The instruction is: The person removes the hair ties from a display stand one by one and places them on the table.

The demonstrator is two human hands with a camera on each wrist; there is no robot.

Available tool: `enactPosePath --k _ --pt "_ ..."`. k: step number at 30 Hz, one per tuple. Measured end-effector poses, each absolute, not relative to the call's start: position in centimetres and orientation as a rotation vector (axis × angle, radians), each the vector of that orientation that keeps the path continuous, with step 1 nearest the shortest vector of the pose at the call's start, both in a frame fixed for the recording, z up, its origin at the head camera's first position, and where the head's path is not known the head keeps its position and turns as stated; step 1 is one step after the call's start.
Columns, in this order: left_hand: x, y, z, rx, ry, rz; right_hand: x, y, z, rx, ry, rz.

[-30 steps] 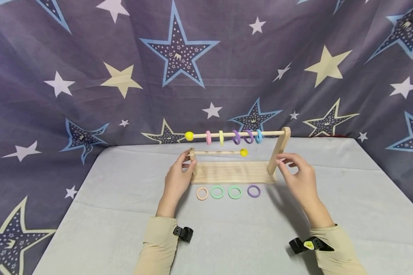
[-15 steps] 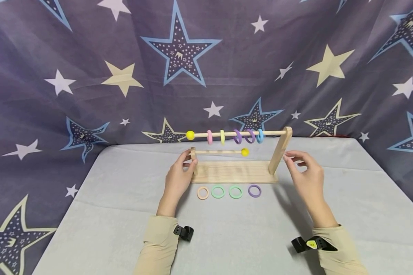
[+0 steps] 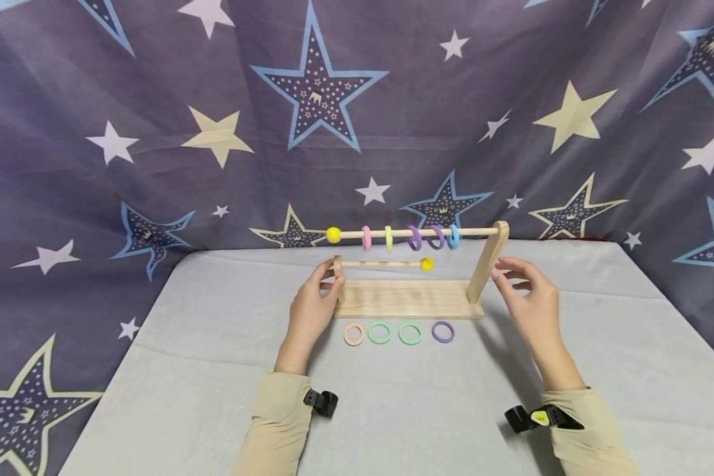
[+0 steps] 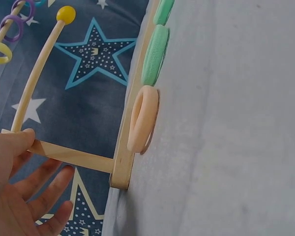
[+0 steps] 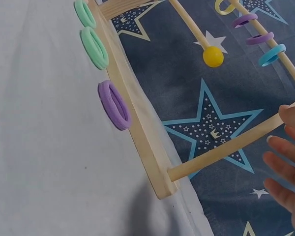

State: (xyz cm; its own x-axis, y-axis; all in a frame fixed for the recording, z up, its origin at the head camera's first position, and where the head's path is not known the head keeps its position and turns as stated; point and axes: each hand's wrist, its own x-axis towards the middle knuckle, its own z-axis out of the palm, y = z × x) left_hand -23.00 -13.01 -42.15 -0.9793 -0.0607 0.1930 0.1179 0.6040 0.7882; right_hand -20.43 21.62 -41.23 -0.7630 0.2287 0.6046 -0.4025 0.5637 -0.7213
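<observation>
A wooden rack [image 3: 407,299] stands on the table, a short post on the left and a tall post [image 3: 486,264] on the right. My left hand [image 3: 312,307] pinches the short post [image 4: 73,156] between thumb and fingers. Beside the tall post is my right hand [image 3: 532,304], fingers loosely bent with gaps between them; its thumb tip lies at the post's edge, contact unclear. On the upper rod hang pink [image 3: 366,238], yellow [image 3: 389,238], two purple and blue [image 3: 453,237] hair ties. The lower rod [image 3: 381,264] carries none.
In front of the rack lie an orange hair tie [image 3: 354,334], two green ones [image 3: 379,332] and a purple one [image 3: 443,332] in a row. Both rods end in yellow balls [image 3: 426,264]. A star-patterned cloth [image 3: 155,165] hangs behind the table [image 3: 404,410].
My right hand has shifted right, from overlapping the tall post to its outer side. The left hand stays on the short post. The whole view has drifted slightly.
</observation>
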Motion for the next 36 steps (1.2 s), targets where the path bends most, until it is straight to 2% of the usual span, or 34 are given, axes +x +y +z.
enactPosePath --k 36 --pt "-23.1 -13.1 -42.3 -0.042 -2.640 -1.310 -22.8 21.7 -43.2 0.164 -2.279 1.390"
